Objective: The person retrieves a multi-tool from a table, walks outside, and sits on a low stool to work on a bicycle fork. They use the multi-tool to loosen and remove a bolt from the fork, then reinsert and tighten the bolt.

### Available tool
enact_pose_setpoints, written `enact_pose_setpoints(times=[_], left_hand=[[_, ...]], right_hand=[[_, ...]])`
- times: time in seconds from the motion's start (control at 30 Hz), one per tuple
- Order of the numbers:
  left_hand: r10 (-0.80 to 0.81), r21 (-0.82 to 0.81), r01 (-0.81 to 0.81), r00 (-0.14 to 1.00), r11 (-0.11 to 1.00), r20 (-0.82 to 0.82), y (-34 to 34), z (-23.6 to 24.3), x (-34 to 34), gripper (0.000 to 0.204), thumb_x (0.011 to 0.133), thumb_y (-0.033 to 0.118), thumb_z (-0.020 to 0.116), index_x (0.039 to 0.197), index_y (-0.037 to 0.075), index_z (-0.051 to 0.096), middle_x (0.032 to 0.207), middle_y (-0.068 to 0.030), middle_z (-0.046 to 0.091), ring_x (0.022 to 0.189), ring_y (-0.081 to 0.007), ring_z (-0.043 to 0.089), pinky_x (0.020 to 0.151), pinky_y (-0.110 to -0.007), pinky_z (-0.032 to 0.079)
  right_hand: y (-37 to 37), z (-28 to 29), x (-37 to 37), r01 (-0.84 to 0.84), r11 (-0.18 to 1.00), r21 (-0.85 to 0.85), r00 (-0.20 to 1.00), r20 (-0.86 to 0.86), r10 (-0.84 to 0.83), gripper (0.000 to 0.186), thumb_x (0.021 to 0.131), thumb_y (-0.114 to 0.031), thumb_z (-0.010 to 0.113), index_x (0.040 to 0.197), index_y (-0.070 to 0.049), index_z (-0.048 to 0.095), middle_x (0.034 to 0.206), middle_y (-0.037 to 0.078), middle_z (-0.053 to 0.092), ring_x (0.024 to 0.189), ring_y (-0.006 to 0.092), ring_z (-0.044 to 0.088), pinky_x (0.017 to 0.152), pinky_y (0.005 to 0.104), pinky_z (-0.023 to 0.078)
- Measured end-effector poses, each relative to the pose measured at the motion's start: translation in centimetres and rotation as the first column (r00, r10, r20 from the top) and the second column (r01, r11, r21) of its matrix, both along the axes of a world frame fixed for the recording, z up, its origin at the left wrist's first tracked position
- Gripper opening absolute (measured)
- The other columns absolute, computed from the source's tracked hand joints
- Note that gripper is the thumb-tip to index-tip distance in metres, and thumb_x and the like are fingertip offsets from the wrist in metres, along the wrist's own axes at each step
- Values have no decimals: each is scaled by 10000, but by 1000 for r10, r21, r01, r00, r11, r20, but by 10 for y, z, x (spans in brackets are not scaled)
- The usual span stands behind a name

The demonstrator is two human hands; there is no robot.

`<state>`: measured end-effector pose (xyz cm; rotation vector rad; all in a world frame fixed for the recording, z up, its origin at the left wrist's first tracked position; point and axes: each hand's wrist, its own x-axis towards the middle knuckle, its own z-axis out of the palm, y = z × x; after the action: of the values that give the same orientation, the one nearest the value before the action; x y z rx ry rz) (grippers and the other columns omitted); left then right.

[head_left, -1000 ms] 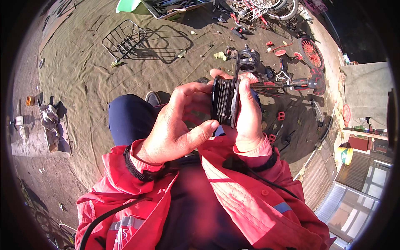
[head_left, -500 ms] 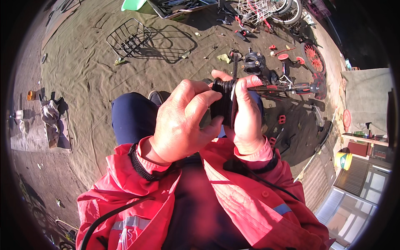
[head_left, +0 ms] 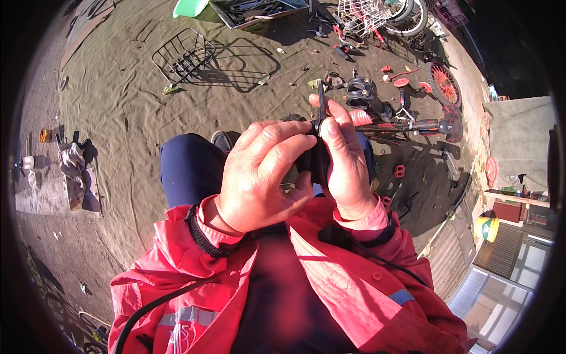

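Both hands around black part

You have hard, bright sunlight from the left: the wire rack at upper left throws a crisp shadow rightward, and your left hand is strongly lit. A reddish haze blurs your dark shirt at lower centre; fisheye distortion bends edges toward black corners.

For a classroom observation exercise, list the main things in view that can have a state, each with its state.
Black part: held, mostly hidden
Left hand: curled, at black part
Right hand: gripping black part
Red jacket: open in front
Wire basket: unheld, sunlit
Shallow box: uncovered, filled
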<state>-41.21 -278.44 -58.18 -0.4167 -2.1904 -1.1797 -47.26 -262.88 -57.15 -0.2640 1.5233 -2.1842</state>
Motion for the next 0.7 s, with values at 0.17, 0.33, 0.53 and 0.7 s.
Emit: enact_pose_setpoints(times=[0.17, 0.33, 0.53, 0.7], left_hand=[[136, 36, -135, 990, 990, -38, -9, -1, -6, 511, 663, -112, 664, 1162, -13, 617, 1122, -207, 714, 945, -349, 715, 813, -382, 579], [-73, 43, 71, 996, 997, 52, -7, -2, 5, 628, 650, 20, 782, 1247, -4, 590, 1266, -226, 649, 1107, -381, 661, 942, -437, 539], [-42, 11, 41, 997, 999, 72, -4, -5, 3, 706, 625, 52, 817, 1284, 13, 567, 1267, -210, 644, 1092, -387, 655, 928, -438, 540], [-29, -1, 29, 995, 1000, 94, -6, -4, 4, 691, 624, 75, 807, 1270, -1, 574, 1241, -212, 657, 1073, -391, 660, 919, -437, 543]], right_hand=[[-3, -1, 7, -87, 989, 117, 996, 34, 84, 471, 1112, -226, 529, 1529, -41, 413, 956, -70, 548, 881, 9, 488, 826, 189, 425], [1, -4, -1, -13, 994, -107, 995, 99, 23, 519, 1113, -213, 524, 1563, -22, 348, 992, -40, 586, 906, 33, 530, 869, 222, 453], [4, -7, 0, -49, 996, -77, 991, 123, 58, 520, 1113, -206, 525, 1572, -39, 345, 986, -47, 582, 912, 20, 523, 866, 218, 458], [1, -11, 2, -49, 995, -91, 990, 125, 60, 513, 1113, -201, 525, 1571, -42, 357, 1017, -46, 590, 931, 20, 533, 884, 227, 468]])
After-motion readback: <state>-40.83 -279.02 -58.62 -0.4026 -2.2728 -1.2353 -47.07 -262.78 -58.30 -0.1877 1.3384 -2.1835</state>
